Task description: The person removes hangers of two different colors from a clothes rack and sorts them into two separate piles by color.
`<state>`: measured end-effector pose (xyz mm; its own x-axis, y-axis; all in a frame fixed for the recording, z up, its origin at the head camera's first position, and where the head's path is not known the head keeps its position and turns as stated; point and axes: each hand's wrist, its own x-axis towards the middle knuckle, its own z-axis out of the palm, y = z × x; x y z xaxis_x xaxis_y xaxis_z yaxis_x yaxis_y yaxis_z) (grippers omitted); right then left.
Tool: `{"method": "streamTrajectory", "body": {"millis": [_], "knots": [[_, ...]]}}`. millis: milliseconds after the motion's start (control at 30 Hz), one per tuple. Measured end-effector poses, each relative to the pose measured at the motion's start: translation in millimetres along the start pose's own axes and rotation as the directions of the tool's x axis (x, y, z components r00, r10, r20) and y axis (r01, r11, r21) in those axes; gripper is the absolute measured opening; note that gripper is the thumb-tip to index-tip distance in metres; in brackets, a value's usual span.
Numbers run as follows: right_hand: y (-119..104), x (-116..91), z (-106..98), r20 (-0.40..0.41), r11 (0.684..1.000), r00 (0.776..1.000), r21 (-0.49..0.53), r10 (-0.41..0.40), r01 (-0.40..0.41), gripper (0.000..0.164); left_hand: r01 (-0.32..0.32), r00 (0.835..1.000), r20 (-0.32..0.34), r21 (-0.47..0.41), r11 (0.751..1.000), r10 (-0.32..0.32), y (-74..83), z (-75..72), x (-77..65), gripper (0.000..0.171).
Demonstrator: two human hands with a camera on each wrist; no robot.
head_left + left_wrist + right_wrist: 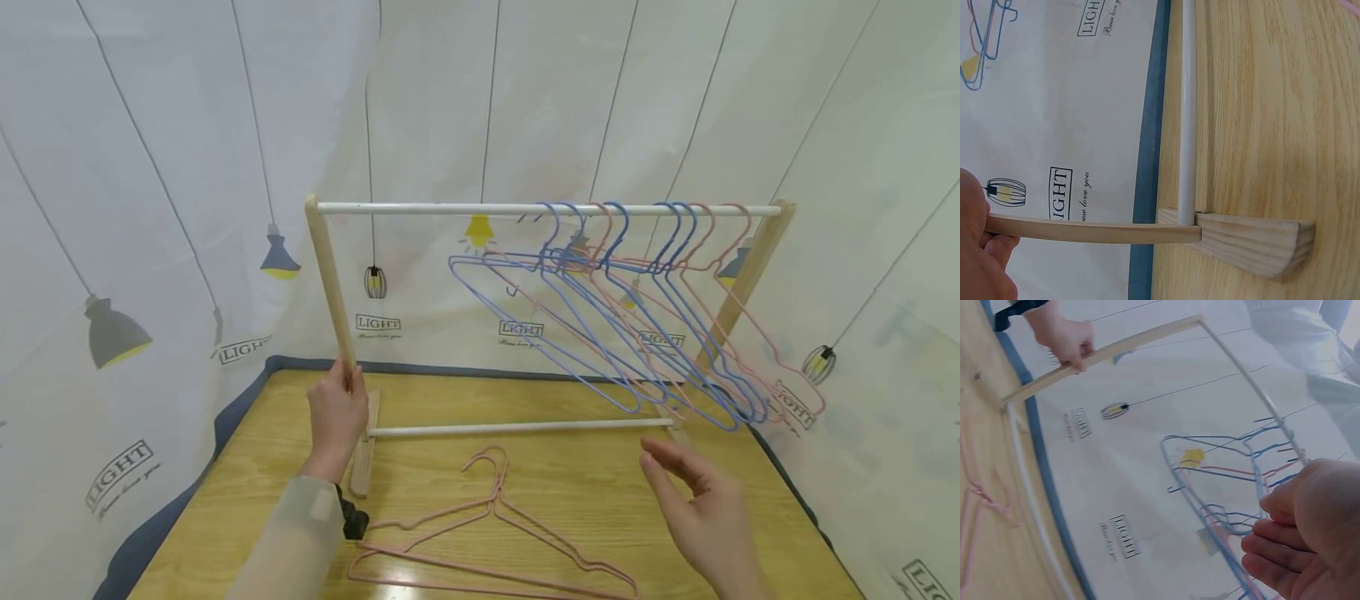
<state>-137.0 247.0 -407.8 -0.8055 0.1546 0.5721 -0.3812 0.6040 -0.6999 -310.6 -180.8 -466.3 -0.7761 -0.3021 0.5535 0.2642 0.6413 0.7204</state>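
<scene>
My left hand (337, 417) grips the left wooden upright (330, 283) of a clothes rack low down, fingers curled round it. In the left wrist view that upright (1091, 230) runs from the hand to its wooden foot (1254, 240). My right hand (701, 508) is at the front right over the table, holding nothing, its fingers loosely bent. Blue hangers (555, 333) and pink hangers (780, 358) hang from the right half of the white top rail (420, 208). On the table before the rack lie overlapping pink hangers (495, 500).
A white lower bar (517, 428) joins the rack's feet just above the wooden table (247, 483). Behind and at both sides hangs a pale cloth (187, 125) printed with lamps. The right upright (742, 283) stands behind the hangers.
</scene>
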Motion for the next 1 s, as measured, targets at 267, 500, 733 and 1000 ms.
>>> {"method": "streamTrajectory", "body": {"millis": [267, 500, 733, 1000], "knots": [[-1, 46, 1, -0.032, 0.987, 0.993, 0.114, -0.114, 0.116, 0.026, -0.014, 1.000, -0.005, 0.005, 1.000, 0.014, -4.3, -0.6, 0.4, 0.010], [9, 61, 15, 0.003, 0.985, 1.000, 0.170, -0.029, 0.029, 0.027, -0.017, 1.000, -0.001, -0.007, 1.000, 0.017, -3.8, 0.8, 0.8, 0.010], [17, 67, 35, -0.009, 0.943, 0.997, 0.326, 0.073, -0.066, 0.023, -0.030, 0.999, -0.010, -0.010, 0.999, 0.030, -0.6, 0.7, 2.2, 0.010], [19, 71, 52, -0.167, 0.900, 0.984, 0.436, 0.065, 0.015, 0.017, -0.040, 0.999, -0.025, -0.004, 0.999, 0.040, -2.0, 0.5, 1.2, 0.011]]}}
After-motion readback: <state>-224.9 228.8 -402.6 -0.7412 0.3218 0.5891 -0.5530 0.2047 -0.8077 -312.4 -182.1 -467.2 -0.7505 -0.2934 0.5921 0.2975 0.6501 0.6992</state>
